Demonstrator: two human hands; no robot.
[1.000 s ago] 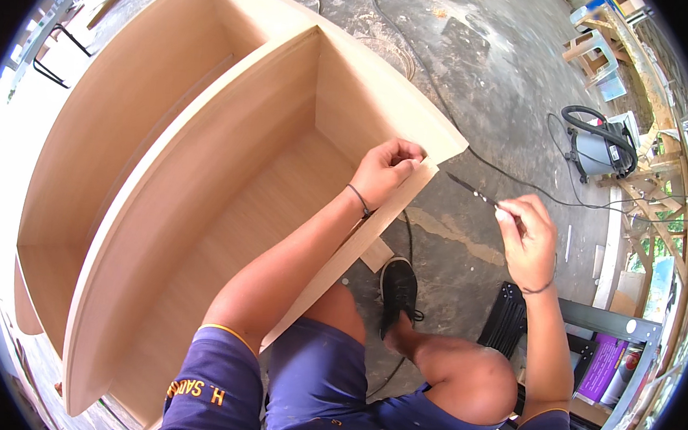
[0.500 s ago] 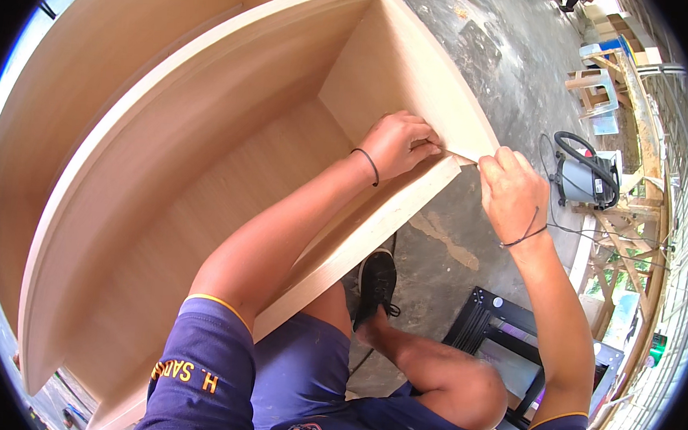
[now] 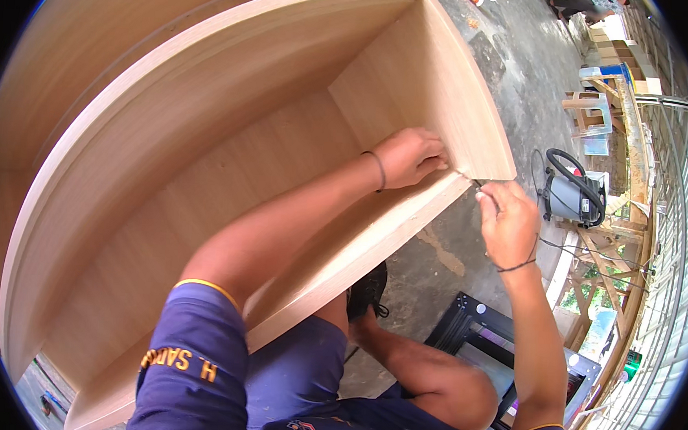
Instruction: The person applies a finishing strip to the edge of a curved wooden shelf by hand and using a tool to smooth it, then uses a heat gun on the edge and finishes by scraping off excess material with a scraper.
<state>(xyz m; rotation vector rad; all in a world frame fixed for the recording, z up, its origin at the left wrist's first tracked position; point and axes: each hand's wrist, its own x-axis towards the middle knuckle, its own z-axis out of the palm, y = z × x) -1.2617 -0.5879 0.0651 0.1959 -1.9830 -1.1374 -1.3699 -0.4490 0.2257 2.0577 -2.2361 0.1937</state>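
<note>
A large pale wooden cabinet [image 3: 227,196] lies with its open side toward me, its boards meeting at a corner on the right. Inside that corner, my left hand [image 3: 414,160] has its fingers curled and pressed together by the joint; what they hold, if anything, is hidden. Just outside the edge, my right hand [image 3: 509,217] pinches a thin, dark, narrow strip [image 3: 476,183] that reaches to the corner. The strip is too small to name more exactly. My left forearm lies across the cabinet's opening, above its front board [image 3: 373,252].
A black frame-like object [image 3: 478,334] is on the concrete floor beside my bent leg. Farther right stand a grey vacuum cleaner [image 3: 570,193] with a black hose and a plastic stool [image 3: 590,112] near wooden framing. Another person [image 3: 589,8] is at the far top right.
The view has shifted slightly, and the cabinet corner appears lower. My right hand has come down a little beside the edge; less of the thin strip shows between my hands.
</note>
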